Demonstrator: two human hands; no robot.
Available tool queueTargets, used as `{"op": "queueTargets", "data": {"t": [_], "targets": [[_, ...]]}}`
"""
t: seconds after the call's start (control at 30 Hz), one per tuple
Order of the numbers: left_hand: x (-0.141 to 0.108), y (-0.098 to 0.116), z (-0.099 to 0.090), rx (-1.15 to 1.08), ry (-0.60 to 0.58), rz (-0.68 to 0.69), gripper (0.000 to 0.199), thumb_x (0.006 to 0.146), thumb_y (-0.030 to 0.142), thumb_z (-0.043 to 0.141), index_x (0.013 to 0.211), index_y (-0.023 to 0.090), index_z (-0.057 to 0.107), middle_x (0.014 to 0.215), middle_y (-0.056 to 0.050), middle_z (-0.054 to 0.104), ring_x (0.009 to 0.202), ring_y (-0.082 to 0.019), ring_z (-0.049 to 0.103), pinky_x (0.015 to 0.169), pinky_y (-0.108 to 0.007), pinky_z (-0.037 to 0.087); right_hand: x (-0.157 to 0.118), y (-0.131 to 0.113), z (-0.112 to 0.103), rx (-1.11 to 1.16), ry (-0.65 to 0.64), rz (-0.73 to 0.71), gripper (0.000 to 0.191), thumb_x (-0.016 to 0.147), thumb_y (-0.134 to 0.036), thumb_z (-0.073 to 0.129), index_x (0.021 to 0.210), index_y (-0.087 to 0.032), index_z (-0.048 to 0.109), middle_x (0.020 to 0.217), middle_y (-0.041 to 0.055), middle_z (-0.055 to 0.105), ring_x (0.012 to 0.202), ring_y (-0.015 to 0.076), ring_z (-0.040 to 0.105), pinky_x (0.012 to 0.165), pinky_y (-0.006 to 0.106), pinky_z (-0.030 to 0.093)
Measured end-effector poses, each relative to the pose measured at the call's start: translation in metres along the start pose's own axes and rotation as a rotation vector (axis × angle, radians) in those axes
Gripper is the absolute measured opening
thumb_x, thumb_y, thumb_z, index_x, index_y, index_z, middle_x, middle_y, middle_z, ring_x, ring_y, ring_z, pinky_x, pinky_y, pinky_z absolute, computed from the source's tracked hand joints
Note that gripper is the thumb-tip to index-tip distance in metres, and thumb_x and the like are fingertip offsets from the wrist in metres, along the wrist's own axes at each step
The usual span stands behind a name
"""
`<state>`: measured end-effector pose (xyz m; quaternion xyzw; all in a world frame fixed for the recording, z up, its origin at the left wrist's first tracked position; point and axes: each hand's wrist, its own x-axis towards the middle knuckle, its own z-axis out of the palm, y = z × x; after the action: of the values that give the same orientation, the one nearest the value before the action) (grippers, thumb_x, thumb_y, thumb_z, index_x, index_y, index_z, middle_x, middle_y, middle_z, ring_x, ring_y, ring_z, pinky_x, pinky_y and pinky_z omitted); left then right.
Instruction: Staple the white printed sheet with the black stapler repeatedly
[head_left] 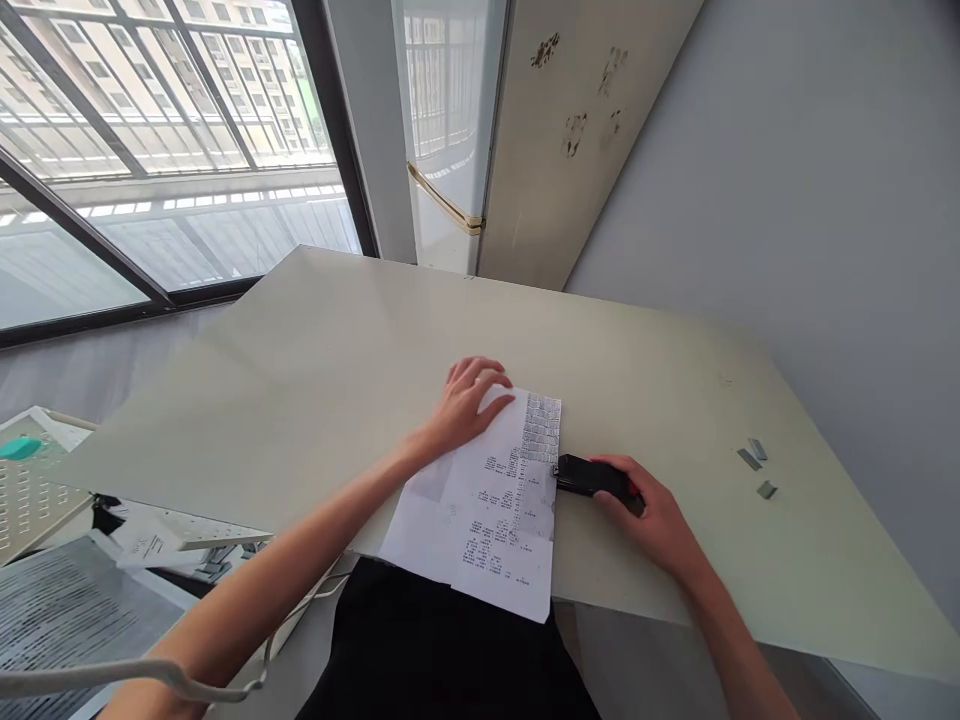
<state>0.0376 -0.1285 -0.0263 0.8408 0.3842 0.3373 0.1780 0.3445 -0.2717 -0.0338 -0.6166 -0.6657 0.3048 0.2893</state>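
On the pale cream surface (360,340), the left hand (474,405) lies open over white printed paper (442,510) overhanging the near edge; the right hand (649,510) grips an oblong black stapler (592,477) at the paper's right margin. Light pressure could let the paper slip, skewing the stapler.

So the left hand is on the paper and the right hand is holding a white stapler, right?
The colour is wrong: the head view shows the stapler is black. The right hand is holding it, and the left hand is on the paper.
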Motion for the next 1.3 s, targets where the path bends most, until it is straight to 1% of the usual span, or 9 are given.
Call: {"op": "queueTargets", "data": {"t": [0.07, 0.13, 0.27, 0.37, 0.47, 0.67, 0.87, 1.17, 1.3], "targets": [[-0.014, 0.014, -0.008, -0.041, -0.189, 0.187, 0.022, 0.108, 0.043, 0.056, 0.116, 0.027, 0.069, 0.129, -0.007, 0.07, 0.137, -0.027, 0.053, 0.119, -0.05, 0.041, 0.003, -0.008, -0.006, 0.014, 0.001, 0.044, 0.043, 0.101, -0.062, 0.054, 0.129, -0.031, 0.067, 0.132, 0.0057, 0.073, 0.118, 0.0277, 0.069, 0.093, 0.038, 0.058], [-0.028, 0.027, -0.009, -0.048, -0.323, 0.314, 0.028, 0.105, 0.047, 0.06, 0.122, 0.027, 0.07, 0.14, -0.009, 0.067, 0.146, -0.03, 0.047, 0.121, -0.05, 0.041, 0.009, -0.017, -0.008, 0.024, 0.03, 0.085, 0.045, 0.104, -0.064, 0.048, 0.128, -0.031, 0.068, 0.135, 0.0066, 0.073, 0.123, 0.0282, 0.068, 0.091, 0.037, 0.06], [-0.05, 0.046, 0.006, -0.007, -0.41, 0.409, 0.045, 0.102, 0.052, 0.065, 0.14, 0.027, 0.066, 0.172, -0.011, 0.033, 0.161, -0.036, 0.027, 0.13, -0.057, 0.029, 0.028, -0.036, -0.002, -0.035, 0.081, 0.087, 0.051, 0.106, -0.066, 0.039, 0.128, -0.031, 0.068, 0.139, 0.0066, 0.071, 0.129, 0.0288, 0.065, 0.105, 0.044, 0.055], [-0.06, 0.051, 0.019, 0.013, -0.435, 0.411, 0.053, 0.103, 0.052, 0.061, 0.148, 0.025, 0.061, 0.178, -0.011, 0.012, 0.163, -0.038, 0.015, 0.133, -0.059, 0.018, 0.042, -0.047, 0.006, -0.082, 0.048, 0.079, 0.055, 0.107, -0.067, 0.033, 0.134, -0.032, 0.065, 0.143, 0.0058, 0.068, 0.134, 0.029, 0.061, 0.113, 0.049, 0.049], [-0.068, 0.051, 0.025, 0.033, -0.446, 0.38, 0.057, 0.105, 0.054, 0.056, 0.154, 0.024, 0.056, 0.178, -0.011, 0.007, 0.164, -0.037, 0.009, 0.134, -0.058, 0.014, 0.051, -0.056, 0.014, -0.107, 0.004, 0.062, 0.057, 0.107, -0.067, 0.028, 0.137, -0.033, 0.063, 0.146, 0.0051, 0.065, 0.138, 0.0288, 0.058, 0.117, 0.05, 0.046], [-0.077, 0.052, 0.023, 0.031, -0.433, 0.352, 0.058, 0.106, 0.053, 0.056, 0.158, 0.028, 0.051, 0.178, -0.006, 0.006, 0.163, -0.037, 0.008, 0.134, -0.057, 0.013, 0.058, -0.062, 0.022, -0.136, -0.049, 0.097, 0.061, 0.108, -0.067, 0.021, 0.137, -0.033, 0.063, 0.149, 0.004, 0.064, 0.141, 0.0296, 0.056, 0.119, 0.052, 0.043], [-0.077, 0.053, 0.023, 0.005, -0.426, 0.329, 0.066, 0.104, 0.054, 0.058, 0.163, 0.028, 0.043, 0.177, -0.006, 0.008, 0.163, -0.036, 0.009, 0.134, -0.058, 0.014, 0.055, -0.064, 0.024, -0.197, -0.029, 0.097, 0.063, 0.108, -0.067, 0.02, 0.14, -0.034, 0.063, 0.15, 0.0033, 0.064, 0.141, 0.0307, 0.057, 0.115, 0.051, 0.048], [-0.079, 0.057, 0.026, -0.001, -0.426, 0.331, 0.064, 0.104, 0.054, 0.057, 0.159, 0.023, 0.049, 0.177, -0.01, 0.01, 0.163, -0.036, 0.01, 0.134, -0.056, 0.014, 0.056, -0.065, 0.026, -0.231, -0.059, 0.18, 0.065, 0.107, -0.067, 0.021, 0.145, -0.034, 0.062, 0.159, 0.0003, 0.057, 0.152, 0.0312, 0.046, 0.124, 0.057, 0.038], [-0.079, 0.058, 0.027, -0.01, -0.424, 0.325, 0.065, 0.104, 0.054, 0.058, 0.16, 0.024, 0.046, 0.177, -0.009, 0.009, 0.163, -0.036, 0.011, 0.134, -0.055, 0.016, 0.057, -0.065, 0.024, -0.216, -0.066, 0.175, 0.062, 0.108, -0.067, 0.022, 0.14, -0.035, 0.065, 0.156, 0.0001, 0.06, 0.148, 0.0316, 0.05, 0.12, 0.056, 0.043]]}}
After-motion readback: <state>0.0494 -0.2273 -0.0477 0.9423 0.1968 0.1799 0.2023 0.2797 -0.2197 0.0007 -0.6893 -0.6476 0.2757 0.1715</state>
